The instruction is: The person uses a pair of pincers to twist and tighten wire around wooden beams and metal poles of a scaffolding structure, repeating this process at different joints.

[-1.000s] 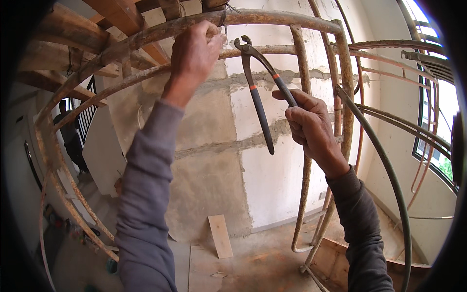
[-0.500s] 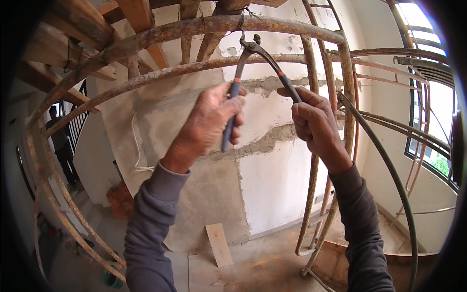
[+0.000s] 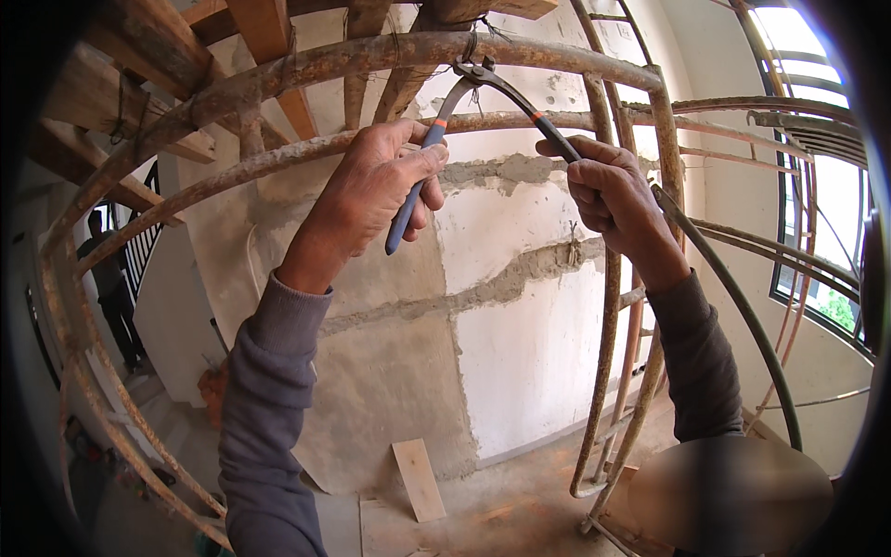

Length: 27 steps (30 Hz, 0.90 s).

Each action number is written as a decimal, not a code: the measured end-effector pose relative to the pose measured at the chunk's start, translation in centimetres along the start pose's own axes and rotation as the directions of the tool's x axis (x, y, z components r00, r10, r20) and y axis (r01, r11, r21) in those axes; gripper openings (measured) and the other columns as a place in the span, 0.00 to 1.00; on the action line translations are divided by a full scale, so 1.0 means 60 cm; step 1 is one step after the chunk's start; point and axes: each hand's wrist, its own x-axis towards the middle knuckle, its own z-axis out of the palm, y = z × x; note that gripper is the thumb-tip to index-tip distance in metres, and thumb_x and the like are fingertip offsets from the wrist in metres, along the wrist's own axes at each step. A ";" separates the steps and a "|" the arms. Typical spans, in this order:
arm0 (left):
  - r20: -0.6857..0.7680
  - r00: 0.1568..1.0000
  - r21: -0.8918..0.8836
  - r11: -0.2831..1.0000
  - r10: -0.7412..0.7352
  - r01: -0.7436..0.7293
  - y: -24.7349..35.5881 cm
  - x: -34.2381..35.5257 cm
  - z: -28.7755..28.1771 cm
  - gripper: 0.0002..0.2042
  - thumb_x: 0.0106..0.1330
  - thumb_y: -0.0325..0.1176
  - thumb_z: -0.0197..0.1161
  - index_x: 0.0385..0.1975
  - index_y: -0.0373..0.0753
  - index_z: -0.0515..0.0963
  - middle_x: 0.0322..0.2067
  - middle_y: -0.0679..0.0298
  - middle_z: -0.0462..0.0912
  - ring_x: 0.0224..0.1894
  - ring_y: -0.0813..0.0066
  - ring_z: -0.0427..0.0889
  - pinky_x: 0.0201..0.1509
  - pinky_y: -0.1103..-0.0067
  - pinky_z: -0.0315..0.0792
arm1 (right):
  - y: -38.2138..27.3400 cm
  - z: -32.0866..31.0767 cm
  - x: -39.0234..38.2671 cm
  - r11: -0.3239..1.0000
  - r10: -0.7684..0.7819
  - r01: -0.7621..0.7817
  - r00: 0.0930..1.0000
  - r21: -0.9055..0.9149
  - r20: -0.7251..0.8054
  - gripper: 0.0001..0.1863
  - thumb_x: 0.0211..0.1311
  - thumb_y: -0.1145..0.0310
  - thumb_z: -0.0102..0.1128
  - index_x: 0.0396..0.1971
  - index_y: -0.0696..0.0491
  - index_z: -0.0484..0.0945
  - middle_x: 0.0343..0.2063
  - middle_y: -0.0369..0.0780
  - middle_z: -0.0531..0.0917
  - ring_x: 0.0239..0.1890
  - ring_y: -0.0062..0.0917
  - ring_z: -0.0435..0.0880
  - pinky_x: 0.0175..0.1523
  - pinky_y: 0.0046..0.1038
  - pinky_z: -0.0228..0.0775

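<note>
A pair of end-cutting pincers point(image 3: 477, 73), with blue-grey grips and orange bands, is held up with its handles spread wide. My left hand point(image 3: 367, 190) is closed around the left handle, whose end sticks out below the fist. Around the right handle my right hand point(image 3: 614, 197) is closed, too. The pincers' jaws are up against a tie wire point(image 3: 471, 43) hanging by the upper rusty scaffold pipe point(image 3: 371, 54). Whether the jaws grip the wire cannot be made out.
Wooden beams point(image 3: 148, 42) run overhead at the left. A lower pipe point(image 3: 306, 148) curves behind my hands, and upright scaffold tubes point(image 3: 608, 278) stand at the right. Beyond is a patched wall point(image 3: 520, 343). A board point(image 3: 419, 481) leans below; a person point(image 3: 113, 288) stands far left.
The pincers' handles have spread further apart, and the jaws are slightly higher, closer to the upper pipe. My left hand has moved up and left, my right hand slightly up and right.
</note>
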 end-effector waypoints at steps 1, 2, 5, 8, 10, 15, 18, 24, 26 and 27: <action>0.003 1.000 0.003 1.000 -0.004 0.004 -0.001 0.002 -0.001 0.18 0.72 0.39 0.56 0.51 0.28 0.72 0.21 0.63 0.77 0.14 0.85 0.73 0.15 0.85 0.70 | 0.002 -0.001 0.004 1.000 -0.012 0.012 1.000 -0.003 0.002 0.22 0.62 0.70 0.53 0.54 0.64 0.75 0.15 0.23 0.60 0.12 0.05 0.54 0.15 0.13 0.44; 0.012 1.000 0.001 1.000 0.016 -0.016 -0.001 0.004 -0.001 0.18 0.72 0.39 0.56 0.50 0.29 0.72 0.21 0.63 0.78 0.14 0.85 0.73 0.15 0.85 0.70 | 0.004 -0.001 0.007 1.000 -0.025 0.025 1.000 -0.007 0.003 0.22 0.62 0.70 0.53 0.54 0.64 0.75 0.15 0.23 0.60 0.12 0.05 0.54 0.15 0.13 0.44; 0.030 0.999 -0.007 0.999 0.045 -0.044 -0.005 0.010 0.006 0.17 0.72 0.40 0.57 0.48 0.31 0.72 0.22 0.62 0.79 0.15 0.83 0.76 0.16 0.85 0.70 | 0.007 0.000 0.017 0.999 -0.040 0.039 0.999 0.026 0.031 0.22 0.62 0.70 0.53 0.54 0.65 0.75 0.15 0.23 0.60 0.11 0.05 0.54 0.15 0.13 0.44; 0.038 0.999 -0.026 0.999 0.023 -0.022 -0.013 0.016 0.021 0.16 0.72 0.41 0.57 0.45 0.32 0.71 0.22 0.61 0.81 0.16 0.82 0.79 0.16 0.85 0.71 | 0.018 0.001 0.020 0.997 -0.004 0.001 0.999 0.078 0.037 0.21 0.63 0.71 0.52 0.54 0.64 0.74 0.15 0.23 0.60 0.12 0.06 0.54 0.15 0.13 0.44; 0.050 0.998 -0.051 0.999 0.023 -0.020 -0.020 0.021 0.031 0.15 0.73 0.42 0.57 0.43 0.33 0.71 0.22 0.61 0.81 0.17 0.81 0.80 0.17 0.85 0.73 | 0.024 0.005 0.017 0.992 0.030 -0.034 0.999 0.125 0.037 0.20 0.64 0.71 0.51 0.54 0.64 0.74 0.15 0.23 0.60 0.12 0.06 0.54 0.15 0.14 0.44; 0.090 0.996 -0.177 0.984 0.030 -0.014 -0.031 0.034 0.056 0.16 0.74 0.42 0.55 0.44 0.33 0.68 0.22 0.57 0.81 0.18 0.72 0.83 0.18 0.79 0.79 | 0.027 0.020 0.010 0.977 0.057 -0.061 0.998 0.206 0.023 0.19 0.65 0.72 0.50 0.55 0.62 0.74 0.15 0.24 0.60 0.12 0.07 0.54 0.15 0.15 0.43; 0.043 0.999 -0.216 0.976 0.010 -0.001 -0.038 0.038 0.073 0.15 0.75 0.42 0.54 0.43 0.33 0.68 0.22 0.57 0.81 0.19 0.72 0.83 0.19 0.77 0.80 | 0.025 0.018 0.010 0.974 0.047 -0.054 0.998 0.222 0.034 0.20 0.65 0.72 0.50 0.55 0.62 0.74 0.15 0.24 0.61 0.12 0.07 0.54 0.16 0.15 0.43; 0.067 0.997 -0.279 0.960 0.032 -0.012 -0.041 0.034 0.075 0.19 0.74 0.42 0.55 0.48 0.29 0.69 0.22 0.57 0.81 0.19 0.72 0.83 0.20 0.78 0.80 | 0.012 0.005 0.002 0.983 0.114 -0.114 0.993 0.142 0.006 0.21 0.65 0.70 0.50 0.56 0.63 0.73 0.15 0.24 0.61 0.13 0.07 0.55 0.16 0.14 0.44; 0.088 0.996 -0.282 0.959 0.028 -0.002 -0.039 0.032 0.069 0.19 0.74 0.43 0.55 0.48 0.29 0.70 0.22 0.57 0.81 0.19 0.73 0.83 0.21 0.79 0.80 | 0.007 0.000 -0.001 0.985 0.120 -0.120 0.993 0.124 0.008 0.22 0.65 0.70 0.50 0.56 0.63 0.73 0.16 0.24 0.61 0.13 0.06 0.55 0.16 0.14 0.44; 0.089 0.996 -0.278 0.961 0.018 0.007 -0.037 0.031 0.066 0.19 0.74 0.43 0.55 0.48 0.29 0.70 0.22 0.57 0.81 0.19 0.74 0.83 0.21 0.79 0.80 | 0.004 -0.002 -0.001 0.987 0.105 -0.106 0.994 0.121 0.016 0.22 0.65 0.70 0.50 0.56 0.63 0.73 0.16 0.24 0.61 0.13 0.06 0.55 0.16 0.14 0.44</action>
